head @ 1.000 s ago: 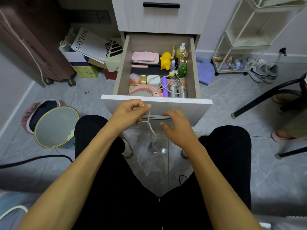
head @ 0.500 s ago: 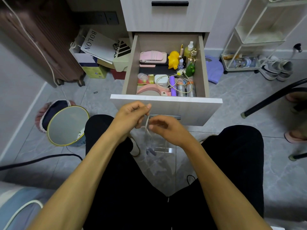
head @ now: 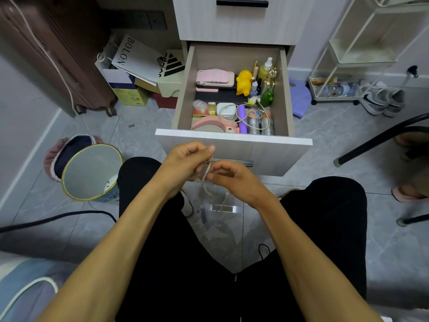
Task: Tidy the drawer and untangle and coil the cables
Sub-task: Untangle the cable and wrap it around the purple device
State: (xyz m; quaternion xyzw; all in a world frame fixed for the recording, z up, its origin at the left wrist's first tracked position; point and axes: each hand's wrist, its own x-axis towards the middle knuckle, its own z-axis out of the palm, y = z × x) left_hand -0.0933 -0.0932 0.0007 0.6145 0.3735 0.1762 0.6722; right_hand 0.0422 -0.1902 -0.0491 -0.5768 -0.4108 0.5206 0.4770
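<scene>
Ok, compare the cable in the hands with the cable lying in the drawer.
The held cable hangs in the air below the drawer front, pinched by the left hand and right hand; the drawer cable lies untouched, looped over the bottles. The held one dangles loose ends; the drawer one forms a rough ring. Both are thin and pale.

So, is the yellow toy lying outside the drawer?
No, the yellow toy sits inside the open drawer, near its back, beside the bottles.

Grey marble-look tile floor (head: pixel 325 159), pale wall (head: pixel 18 112), white wire rack (head: pixel 362 54) right, brown suitcase (head: pixel 46 54) left.
</scene>
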